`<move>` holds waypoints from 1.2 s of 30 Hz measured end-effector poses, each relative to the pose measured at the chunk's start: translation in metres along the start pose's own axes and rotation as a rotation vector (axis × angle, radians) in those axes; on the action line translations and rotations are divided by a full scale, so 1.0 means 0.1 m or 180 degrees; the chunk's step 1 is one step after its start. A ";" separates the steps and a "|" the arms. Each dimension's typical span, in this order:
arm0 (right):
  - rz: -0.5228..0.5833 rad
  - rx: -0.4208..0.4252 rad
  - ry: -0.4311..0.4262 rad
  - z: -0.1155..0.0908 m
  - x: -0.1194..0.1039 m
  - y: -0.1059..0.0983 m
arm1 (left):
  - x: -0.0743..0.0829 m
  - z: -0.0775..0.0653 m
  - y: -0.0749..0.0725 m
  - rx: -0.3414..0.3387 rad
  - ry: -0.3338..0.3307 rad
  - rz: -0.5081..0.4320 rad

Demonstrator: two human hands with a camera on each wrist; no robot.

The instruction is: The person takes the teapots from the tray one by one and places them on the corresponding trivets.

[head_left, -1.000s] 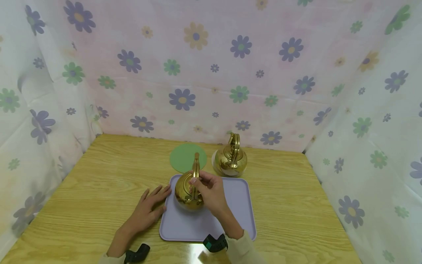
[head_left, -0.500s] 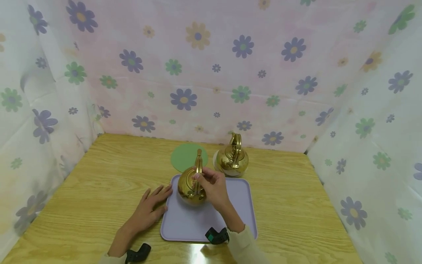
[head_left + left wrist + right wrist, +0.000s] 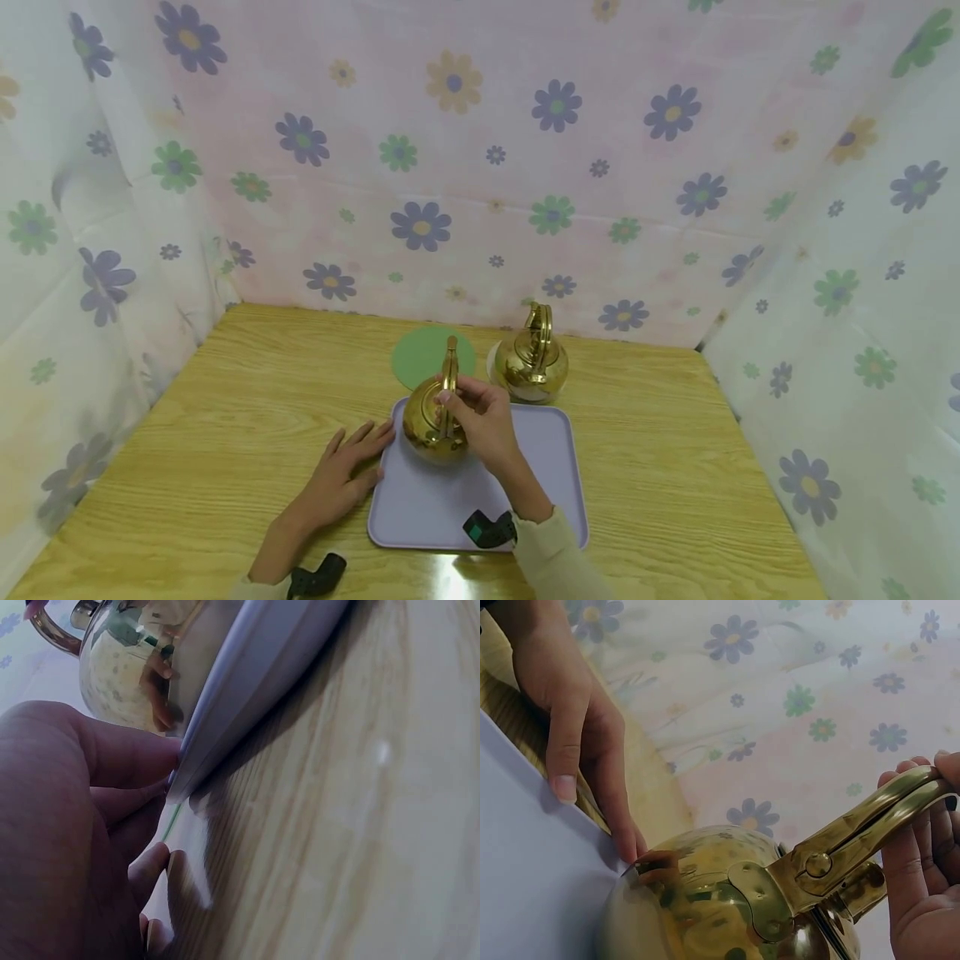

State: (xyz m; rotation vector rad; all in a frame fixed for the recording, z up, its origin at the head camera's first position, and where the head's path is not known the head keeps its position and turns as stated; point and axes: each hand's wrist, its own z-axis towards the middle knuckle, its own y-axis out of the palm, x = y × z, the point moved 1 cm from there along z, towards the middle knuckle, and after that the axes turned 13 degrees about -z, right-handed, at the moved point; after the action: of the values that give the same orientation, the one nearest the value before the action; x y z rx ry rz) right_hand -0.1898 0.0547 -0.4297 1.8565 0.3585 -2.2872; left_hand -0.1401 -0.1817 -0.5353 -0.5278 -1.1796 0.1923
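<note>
My right hand [image 3: 491,425] grips the arched handle of a shiny gold kettle [image 3: 426,433], fingers curled round the bar in the right wrist view. The kettle hangs upright over the left back part of a lilac tray [image 3: 551,483], its wooden-looking knob at the spout end pointing away. My left hand [image 3: 337,479] lies beside the tray with fairly straight fingers, the thumb [image 3: 135,754] and fingertips touching the tray's left rim. The kettle's round belly [image 3: 124,682] mirrors the surroundings in the left wrist view.
A second gold kettle [image 3: 528,371] stands behind the tray on a pale round mat, mostly covered by it. To its left lies a green round mat [image 3: 420,350]. Flowered cloth [image 3: 480,192] walls in the wooden table [image 3: 675,467] at the back and both sides.
My right hand and the kettle have shifted slightly upward and away from me over the tray. The left hand has stayed at the tray's rim.
</note>
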 end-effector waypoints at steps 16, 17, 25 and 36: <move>-0.0112 0.0010 -0.0100 0.10 0.01 -0.06 | 0.00 0.00 -0.01 -0.0067 -0.0116 -0.0048; -0.0107 0.0002 -0.0099 0.10 0.02 -0.06 | 0.00 0.00 -0.01 -0.0068 -0.0108 -0.0050; -0.0065 -0.0032 -0.0078 0.15 0.02 -0.09 | -0.01 0.00 0.00 -0.0051 -0.0067 -0.0045; -0.0220 -0.0091 -0.0150 0.27 0.03 -0.10 | 0.01 0.00 0.00 0.0017 0.0036 0.0024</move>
State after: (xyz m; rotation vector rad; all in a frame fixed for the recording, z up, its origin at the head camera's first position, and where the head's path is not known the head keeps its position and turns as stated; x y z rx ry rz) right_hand -0.2184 0.0561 -0.4268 1.8005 0.4529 -2.3533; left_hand -0.1395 -0.1816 -0.5348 -0.5281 -1.1659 0.1988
